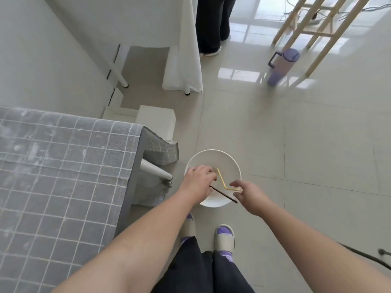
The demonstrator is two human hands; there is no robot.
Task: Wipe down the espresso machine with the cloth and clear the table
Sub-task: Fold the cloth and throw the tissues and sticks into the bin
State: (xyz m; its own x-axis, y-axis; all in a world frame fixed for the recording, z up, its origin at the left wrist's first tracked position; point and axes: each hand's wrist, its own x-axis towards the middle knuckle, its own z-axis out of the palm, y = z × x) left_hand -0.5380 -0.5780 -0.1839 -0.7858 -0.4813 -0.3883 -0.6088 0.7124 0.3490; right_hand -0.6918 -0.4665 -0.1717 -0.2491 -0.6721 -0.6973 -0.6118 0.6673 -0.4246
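room: glossy pale tiled floor [296, 144], with the table [53, 176] under a grey checked cloth, well off to the left of both hands
step in hand: looked like the clear-the-table half, dumping rubbish into the white bin [213, 159] on the floor right under the fingers
left hand [198, 182]: fingers curled shut around the near end of a dark stick [224, 194], which angled out over the bin rim toward the right hand
right hand [249, 195]: fingers loosely spread, tips just beside a bent yellow straw [223, 180]; honestly couldn't tell if it was pinched or just let go
espresso machine and wiping cloth: nowhere in shot
next move, my guess: open the left fingers so the stick drops inside and doesn't catch on the rim
counts: one bin, one straw, one stick, two hands, one purple tumbler [282, 66] far beyond the fingers
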